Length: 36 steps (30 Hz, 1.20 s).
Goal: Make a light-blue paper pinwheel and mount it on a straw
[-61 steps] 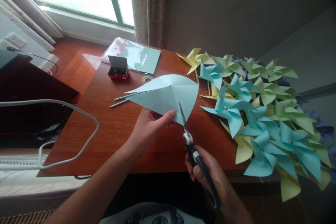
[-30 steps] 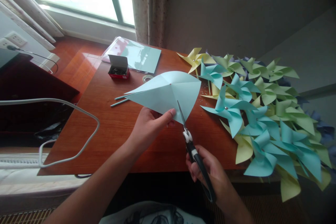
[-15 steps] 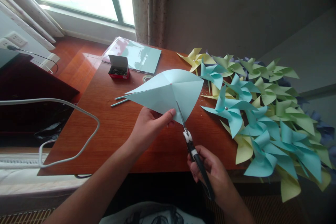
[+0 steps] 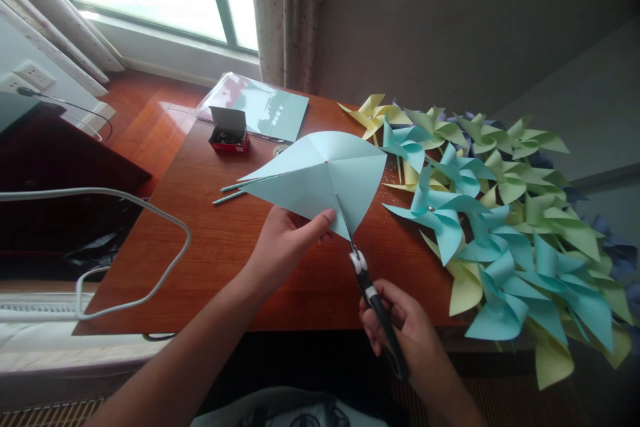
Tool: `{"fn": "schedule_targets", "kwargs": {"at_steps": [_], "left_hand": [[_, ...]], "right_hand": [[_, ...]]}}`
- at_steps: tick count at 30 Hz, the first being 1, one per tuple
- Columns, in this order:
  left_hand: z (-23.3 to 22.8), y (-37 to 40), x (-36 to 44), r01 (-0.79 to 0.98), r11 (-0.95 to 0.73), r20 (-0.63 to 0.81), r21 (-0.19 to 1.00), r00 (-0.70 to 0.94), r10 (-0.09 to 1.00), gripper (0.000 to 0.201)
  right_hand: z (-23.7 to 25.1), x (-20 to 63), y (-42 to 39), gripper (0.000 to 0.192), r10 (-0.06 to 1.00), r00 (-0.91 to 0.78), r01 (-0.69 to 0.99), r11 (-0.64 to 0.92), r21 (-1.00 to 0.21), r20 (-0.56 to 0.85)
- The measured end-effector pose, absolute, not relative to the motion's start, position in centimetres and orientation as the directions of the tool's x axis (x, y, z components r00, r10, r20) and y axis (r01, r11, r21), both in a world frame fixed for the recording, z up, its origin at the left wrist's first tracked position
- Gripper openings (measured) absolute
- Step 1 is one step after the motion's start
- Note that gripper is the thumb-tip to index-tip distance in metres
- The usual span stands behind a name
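Observation:
A light blue sheet of paper (image 4: 300, 177), creased and with a small mark at its centre, is held above the table. My left hand (image 4: 295, 233) pinches its near edge, thumb on top and fingers underneath. My right hand (image 4: 395, 320) grips black-handled scissors (image 4: 367, 287). Their blades lie along the crease from the near corner toward the centre, looking nearly closed on the paper. Beyond the paper's left end, two thin blue sticks (image 4: 227, 197) lie on the wooden table (image 4: 200, 253).
Several paper pinwheels (image 4: 445, 210) in blue, green and yellow crowd the right side. Farther back are a small open red box (image 4: 229, 137), a roll of tape (image 4: 280, 150) and a plastic-wrapped paper pack (image 4: 273, 107). A white cable (image 4: 185, 240) loops at left.
Both hands, the paper and the scissors look almost still. The whole view has shifted very slightly.

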<state>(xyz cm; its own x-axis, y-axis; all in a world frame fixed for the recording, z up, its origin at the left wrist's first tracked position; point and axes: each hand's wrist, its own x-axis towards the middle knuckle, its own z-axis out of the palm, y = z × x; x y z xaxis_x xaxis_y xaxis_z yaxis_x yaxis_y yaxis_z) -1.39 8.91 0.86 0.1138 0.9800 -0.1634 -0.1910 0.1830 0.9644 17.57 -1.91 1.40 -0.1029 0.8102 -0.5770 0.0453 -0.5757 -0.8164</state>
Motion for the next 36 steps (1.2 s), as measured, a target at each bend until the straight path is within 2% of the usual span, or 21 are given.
{"fn": "schedule_targets", "kwargs": {"at_steps": [14,22,36], "left_hand": [[0.9,8.9,-1.5,-0.240,0.195,-0.160,0.951,0.158,0.974,0.022],[1.3,8.8,-1.4,-0.256,0.243,-0.181,0.936,0.245,0.953,0.020],[1.5,8.6,-1.3,-0.276,0.252,-0.152,0.927,0.338,0.929,0.016]], "right_hand": [[1.7,16.8,-1.6,0.050,0.833,-0.146,0.015,-0.537,-0.843,-0.534],[1.3,17.1,-1.3,0.055,0.854,-0.236,0.031,-0.469,-0.882,-0.463],[0.8,15.8,-1.0,0.057,0.888,-0.129,-0.061,-0.451,-0.890,-0.441]]}}
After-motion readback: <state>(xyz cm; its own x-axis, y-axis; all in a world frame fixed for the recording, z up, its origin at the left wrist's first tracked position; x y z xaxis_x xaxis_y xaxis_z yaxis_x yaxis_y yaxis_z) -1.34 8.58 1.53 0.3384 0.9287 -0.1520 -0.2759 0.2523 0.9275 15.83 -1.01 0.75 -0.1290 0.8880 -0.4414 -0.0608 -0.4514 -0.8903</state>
